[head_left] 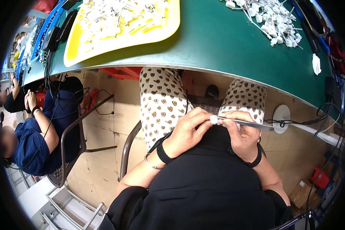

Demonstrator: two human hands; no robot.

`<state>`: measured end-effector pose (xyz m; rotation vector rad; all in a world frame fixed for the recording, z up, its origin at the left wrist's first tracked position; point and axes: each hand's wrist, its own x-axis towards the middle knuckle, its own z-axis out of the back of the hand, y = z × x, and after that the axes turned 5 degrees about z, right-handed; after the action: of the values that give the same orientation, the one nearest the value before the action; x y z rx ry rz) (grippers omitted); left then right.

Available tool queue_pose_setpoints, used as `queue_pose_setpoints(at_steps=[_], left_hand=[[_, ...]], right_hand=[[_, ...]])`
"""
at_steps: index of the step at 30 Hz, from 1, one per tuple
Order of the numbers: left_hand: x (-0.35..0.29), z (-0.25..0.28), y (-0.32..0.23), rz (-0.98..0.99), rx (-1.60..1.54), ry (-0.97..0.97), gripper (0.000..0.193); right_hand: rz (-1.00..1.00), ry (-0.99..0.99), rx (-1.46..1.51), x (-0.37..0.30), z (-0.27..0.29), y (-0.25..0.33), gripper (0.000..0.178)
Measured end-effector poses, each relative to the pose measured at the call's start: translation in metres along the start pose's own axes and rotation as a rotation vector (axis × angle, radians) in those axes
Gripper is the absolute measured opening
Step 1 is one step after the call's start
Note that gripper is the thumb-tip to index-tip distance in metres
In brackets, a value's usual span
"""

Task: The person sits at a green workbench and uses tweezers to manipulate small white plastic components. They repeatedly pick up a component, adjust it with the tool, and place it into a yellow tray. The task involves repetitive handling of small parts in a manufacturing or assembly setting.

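Above my lap, my left hand [188, 125] pinches a small round white plastic part [214, 119] between thumb and fingertips. My right hand [244, 137] is closed around a slim silver metal tool [257, 125]. The tool's narrow end meets the white part, and its wider end sticks out to the right past my fingers. Whether it is a knife or tweezers I cannot tell. On the green table [203, 42] ahead, a yellow tray [73, 53] holds many small white parts with thin metal pins. A loose pile of white parts [270, 25] lies at the far right.
The table's front edge runs just beyond my knees. A crumpled white piece [316, 64] lies near its right end. Cables [326, 115] hang at the right. At the left, a seated person in blue [34, 142] has hands together beside a chair [74, 134].
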<state>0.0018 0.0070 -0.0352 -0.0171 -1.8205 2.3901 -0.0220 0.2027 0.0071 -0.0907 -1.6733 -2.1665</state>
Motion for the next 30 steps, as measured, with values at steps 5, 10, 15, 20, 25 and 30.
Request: queue_pose_setpoints(at_steps=[5, 10, 15, 20, 25, 30], left_hand=[[-0.0009, 0.0001, 0.0013, 0.011, -0.022, 0.011, 0.018], [-0.0008, 0.0005, 0.0016, 0.023, -0.001, 0.021, 0.018], [-0.001, -0.0011, 0.0024, 0.01, -0.026, 0.01, 0.017], [-0.0009, -0.0003, 0.0019, 0.012, -0.007, 0.024, 0.019], [-0.0013, -0.0002, 0.0018, 0.012, -0.003, 0.023, 0.019], [-0.0016, -0.0004, 0.0009, 0.018, 0.005, 0.021, 0.019]], right_hand=[[-0.002, 0.02, 0.005, 0.0001, -0.0001, -0.001, 0.01], [0.012, 0.024, -0.003, 0.0022, 0.0004, -0.0007, 0.01], [-0.017, 0.011, -0.008, 0.0001, 0.0001, -0.0008, 0.01], [-0.02, 0.012, 0.001, -0.0005, -0.0001, -0.0016, 0.01], [-0.019, 0.017, 0.019, -0.0004, -0.0003, -0.0025, 0.009], [-0.038, 0.007, 0.026, -0.0008, -0.001, -0.0017, 0.008]])
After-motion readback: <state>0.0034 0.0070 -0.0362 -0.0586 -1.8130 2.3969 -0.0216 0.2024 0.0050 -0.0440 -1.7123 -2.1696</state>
